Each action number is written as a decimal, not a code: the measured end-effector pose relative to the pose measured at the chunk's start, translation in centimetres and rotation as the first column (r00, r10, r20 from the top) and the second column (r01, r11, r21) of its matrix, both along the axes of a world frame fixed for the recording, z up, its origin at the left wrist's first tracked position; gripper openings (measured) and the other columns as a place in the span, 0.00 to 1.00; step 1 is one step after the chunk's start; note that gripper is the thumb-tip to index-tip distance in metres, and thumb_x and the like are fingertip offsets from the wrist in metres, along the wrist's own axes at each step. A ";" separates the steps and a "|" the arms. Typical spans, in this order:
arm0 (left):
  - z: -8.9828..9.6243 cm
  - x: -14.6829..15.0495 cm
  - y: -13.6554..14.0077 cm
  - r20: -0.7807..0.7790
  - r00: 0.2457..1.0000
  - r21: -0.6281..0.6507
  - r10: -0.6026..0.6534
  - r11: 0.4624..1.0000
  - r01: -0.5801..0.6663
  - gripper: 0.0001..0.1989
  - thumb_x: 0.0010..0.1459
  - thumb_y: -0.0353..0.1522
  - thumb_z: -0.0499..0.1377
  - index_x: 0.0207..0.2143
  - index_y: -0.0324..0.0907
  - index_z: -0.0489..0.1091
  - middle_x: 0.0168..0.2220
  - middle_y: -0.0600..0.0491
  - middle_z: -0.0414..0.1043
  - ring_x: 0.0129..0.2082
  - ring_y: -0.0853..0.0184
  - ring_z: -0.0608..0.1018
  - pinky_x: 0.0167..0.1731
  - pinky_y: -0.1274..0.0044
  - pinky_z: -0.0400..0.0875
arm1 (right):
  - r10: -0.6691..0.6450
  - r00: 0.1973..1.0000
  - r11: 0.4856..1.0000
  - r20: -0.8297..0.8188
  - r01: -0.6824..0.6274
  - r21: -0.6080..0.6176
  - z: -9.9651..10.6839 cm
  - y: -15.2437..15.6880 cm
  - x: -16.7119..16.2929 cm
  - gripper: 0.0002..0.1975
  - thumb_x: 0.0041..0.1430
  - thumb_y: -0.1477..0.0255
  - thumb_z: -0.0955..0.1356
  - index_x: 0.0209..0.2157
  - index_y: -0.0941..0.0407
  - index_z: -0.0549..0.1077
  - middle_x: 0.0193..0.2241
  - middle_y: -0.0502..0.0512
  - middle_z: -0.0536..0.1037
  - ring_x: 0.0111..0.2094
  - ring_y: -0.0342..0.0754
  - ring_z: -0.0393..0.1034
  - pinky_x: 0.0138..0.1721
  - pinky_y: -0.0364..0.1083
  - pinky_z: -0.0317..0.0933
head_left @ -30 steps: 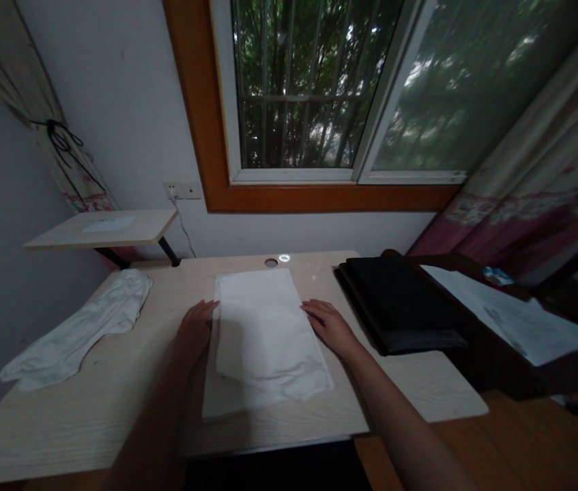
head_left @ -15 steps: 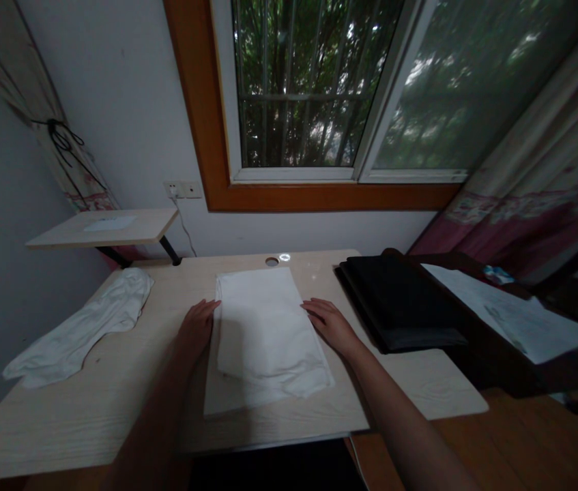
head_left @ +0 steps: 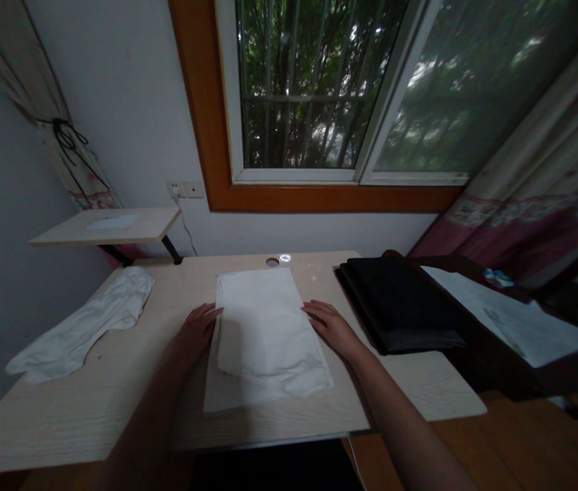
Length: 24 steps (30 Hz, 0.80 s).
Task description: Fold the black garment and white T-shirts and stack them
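Observation:
A folded white cloth (head_left: pixel 263 327), perhaps a garment, lies flat on the wooden desk (head_left: pixel 129 402) in front of me. Its near end is wrinkled, and a thin layer sticks out beneath the top fold. My left hand (head_left: pixel 200 327) rests at the cloth's left edge, fingertips touching it, fingers stretched out. On the opposite side, my right hand (head_left: pixel 330 326) lies with fingers extended onto the right edge. Neither hand grips the fabric. Another white cloth (head_left: pixel 89 327) lies crumpled and loosely bunched toward the desk's left end.
Black folded items (head_left: pixel 398 300) are stacked on the desk's right side. A small raised shelf (head_left: pixel 109 228) with a paper stands at the back left. Beyond the desk's right edge, a dark surface holds a large white sheet (head_left: pixel 508 314). A window (head_left: pixel 314 88) is behind.
My left fingers have shifted very slightly along the cloth's left edge. The cloth and my right hand are nearly unmoved; the view has tilted a little.

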<state>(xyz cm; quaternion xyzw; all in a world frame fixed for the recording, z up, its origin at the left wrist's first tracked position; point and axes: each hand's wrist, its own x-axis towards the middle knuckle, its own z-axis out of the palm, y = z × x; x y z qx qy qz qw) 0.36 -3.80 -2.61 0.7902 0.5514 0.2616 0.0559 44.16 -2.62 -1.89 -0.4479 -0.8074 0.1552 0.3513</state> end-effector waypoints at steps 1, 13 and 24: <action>0.0 -0.1 -0.4 0.004 1.000 0.004 -0.007 1.000 0.007 0.23 0.65 0.28 0.51 0.60 0.49 0.70 0.63 0.50 0.67 0.64 0.60 0.67 0.65 0.61 0.62 | 0.009 1.000 1.000 -0.001 -0.009 -0.001 0.0 -0.1 0.1 0.18 0.66 0.70 0.67 0.56 0.46 0.76 0.57 0.56 0.76 0.62 0.56 0.66 0.63 0.63 0.61; 1.8 0.1 -5.0 -0.144 0.977 0.014 -0.160 0.986 0.163 0.29 0.62 0.32 0.60 0.64 0.57 0.65 0.69 0.52 0.58 0.69 0.53 0.59 0.65 0.56 0.62 | 0.088 0.995 0.996 0.042 -0.087 -0.027 0.8 -1.7 0.3 0.26 0.63 0.77 0.66 0.60 0.43 0.72 0.64 0.54 0.69 0.64 0.55 0.62 0.64 0.61 0.58; 3.0 1.2 -5.8 -0.129 0.939 -0.011 -0.318 0.948 0.319 0.20 0.63 0.31 0.58 0.56 0.51 0.73 0.59 0.51 0.74 0.68 0.58 0.63 0.69 0.55 0.54 | 0.205 0.977 0.979 0.062 -0.206 0.004 1.5 -2.4 -0.1 0.16 0.58 0.66 0.75 0.49 0.40 0.81 0.60 0.54 0.73 0.63 0.60 0.62 0.63 0.62 0.59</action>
